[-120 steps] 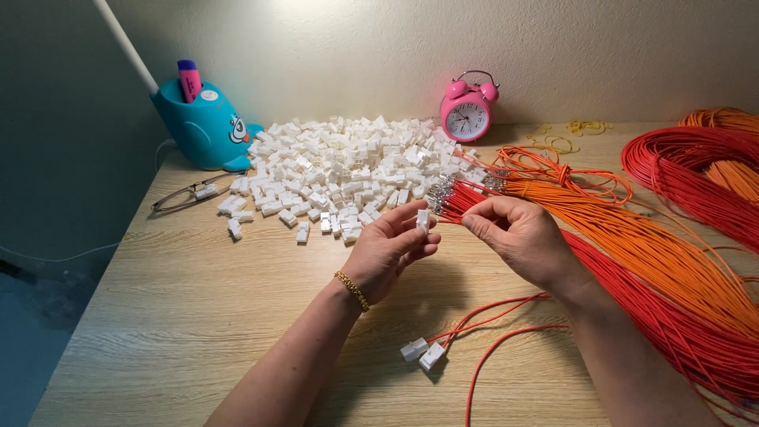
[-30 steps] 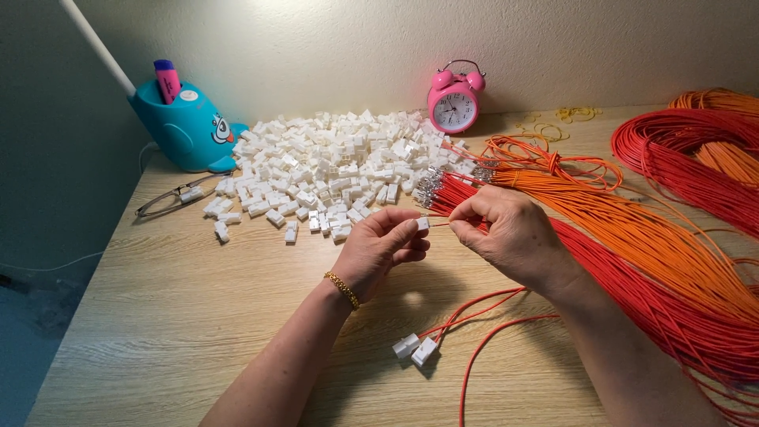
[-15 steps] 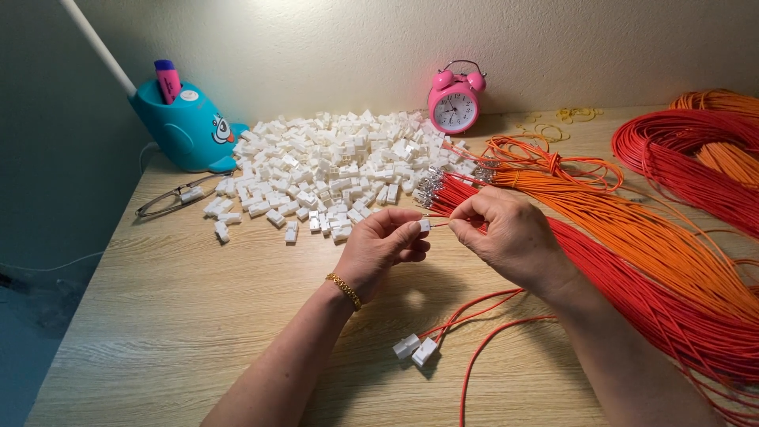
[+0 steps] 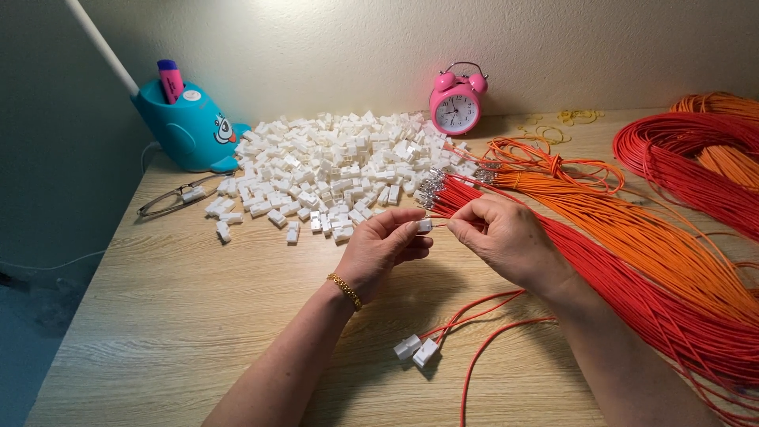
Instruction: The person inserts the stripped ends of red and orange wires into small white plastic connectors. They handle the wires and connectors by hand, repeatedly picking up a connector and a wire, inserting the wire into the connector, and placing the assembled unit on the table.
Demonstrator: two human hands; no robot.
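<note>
From my remote seat, scanning from the worktop's left edge: a pair of glasses (image 4: 170, 198) lies folded near the far-left corner, just in front of a teal whale-shaped pen holder (image 4: 188, 126) with a pink marker (image 4: 169, 79) standing in it. I judge both are parked there to keep them out of the working area.

Next comes a wide heap of small white plastic connectors (image 4: 340, 166), spread along the far edge and within easy reach of the left hand, which is probably why it sits there.

The left hand (image 4: 379, 249) is near the middle of the worktop, wrist bent up, a gold bracelet (image 4: 345, 290) on it. Its thumb and fingertips are pinched on one white connector (image 4: 424, 225), holding it level with the opening facing right. Nearer the front edge, two finished connectors (image 4: 417, 349) lie side by side on red leads.

The right hand (image 4: 510, 237) faces the left, knuckles up, fingers curled and closed on the end of a thin wire (image 4: 455, 225), its tip at the connector's mouth. Whether the tip is already inside I cannot tell.

Behind the hands a pink alarm clock (image 4: 457, 101) stands at the far edge. Bundles of red wires (image 4: 632, 292) and orange wires (image 4: 640, 229) fan from the middle toward the right front corner, their metal ends aimed at the hands, with more coils (image 4: 696, 158) at the far right.
</note>
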